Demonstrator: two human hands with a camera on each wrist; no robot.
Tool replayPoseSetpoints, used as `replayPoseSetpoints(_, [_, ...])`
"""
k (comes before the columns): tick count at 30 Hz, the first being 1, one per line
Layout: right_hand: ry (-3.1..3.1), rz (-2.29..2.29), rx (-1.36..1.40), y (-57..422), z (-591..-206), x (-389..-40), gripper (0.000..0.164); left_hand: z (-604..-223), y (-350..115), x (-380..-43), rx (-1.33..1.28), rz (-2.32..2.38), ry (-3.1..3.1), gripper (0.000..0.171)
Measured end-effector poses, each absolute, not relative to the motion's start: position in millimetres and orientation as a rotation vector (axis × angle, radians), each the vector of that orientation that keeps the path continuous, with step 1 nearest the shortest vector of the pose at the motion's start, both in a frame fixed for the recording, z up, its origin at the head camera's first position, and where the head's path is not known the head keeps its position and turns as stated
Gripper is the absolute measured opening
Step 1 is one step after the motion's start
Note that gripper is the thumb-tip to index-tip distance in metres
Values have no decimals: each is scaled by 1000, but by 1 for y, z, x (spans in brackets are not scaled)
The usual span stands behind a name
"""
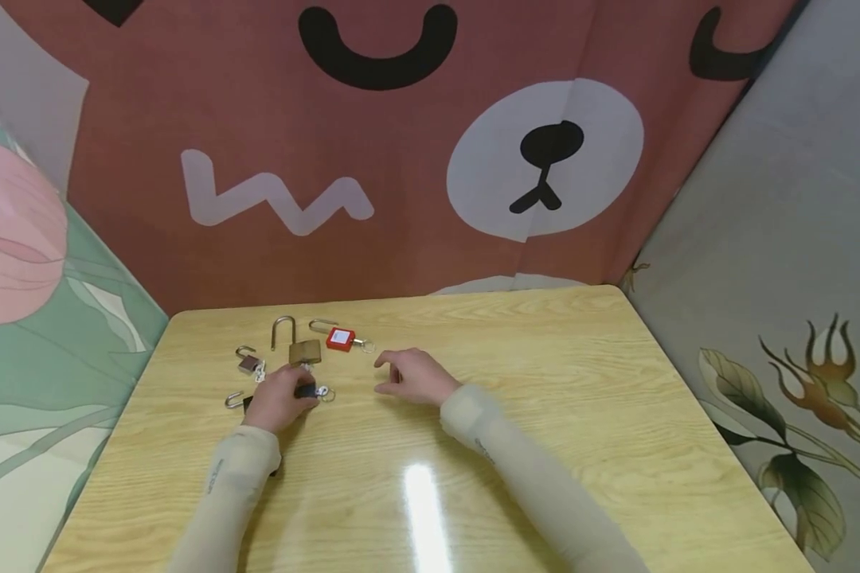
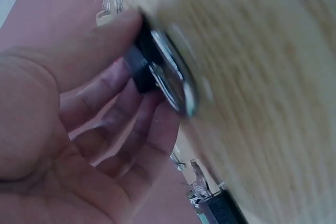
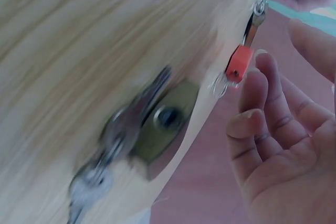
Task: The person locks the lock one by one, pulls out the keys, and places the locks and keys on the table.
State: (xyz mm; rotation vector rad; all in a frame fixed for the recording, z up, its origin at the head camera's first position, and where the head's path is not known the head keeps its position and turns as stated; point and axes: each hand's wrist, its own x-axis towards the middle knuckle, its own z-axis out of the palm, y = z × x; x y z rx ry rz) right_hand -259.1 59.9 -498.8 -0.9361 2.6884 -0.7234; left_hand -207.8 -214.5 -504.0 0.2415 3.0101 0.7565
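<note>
My left hand (image 1: 278, 398) pinches a black padlock (image 2: 142, 59) between thumb and fingers, close over the table; its silver shackle points away from the palm in the left wrist view. Keys on a ring (image 1: 326, 393) hang at its right end in the head view. Another black padlock (image 1: 248, 404), its shackle raised, is partly hidden by this hand. My right hand (image 1: 417, 377) hovers above the table to the right, fingers loosely bent, holding nothing. Left of it lies a red padlock (image 1: 340, 339) with a white label and key ring.
Behind the left hand lie a large brass padlock (image 1: 305, 352) with its shackle open and a small brown padlock (image 1: 248, 364) with keys. A brass padlock (image 3: 167, 124) with keys shows near the right wrist. Printed cloth (image 1: 401, 255) borders the wooden table (image 1: 545, 342).
</note>
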Motion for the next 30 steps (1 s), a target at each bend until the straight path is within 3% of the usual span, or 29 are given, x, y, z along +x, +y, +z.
replayPoseSetpoints(9, [2675, -667, -951, 43, -497, -254, 43, -509, -208, -212, 319, 815, 2971, 23])
replayPoseSetpoints(16, [2645, -759, -1000, 40, -490, -250, 39, -499, -194, -211, 452, 1115, 2861, 18])
replayPoseSetpoints(21, [2558, -879, -1027, 42, -484, -245, 37, -486, -174, -207, 472, 1302, 2759, 25])
replayPoseSetpoints(30, [2344, -1217, -978, 58, -487, -245, 17, -479, -153, -203, 471, 1536, 2655, 39])
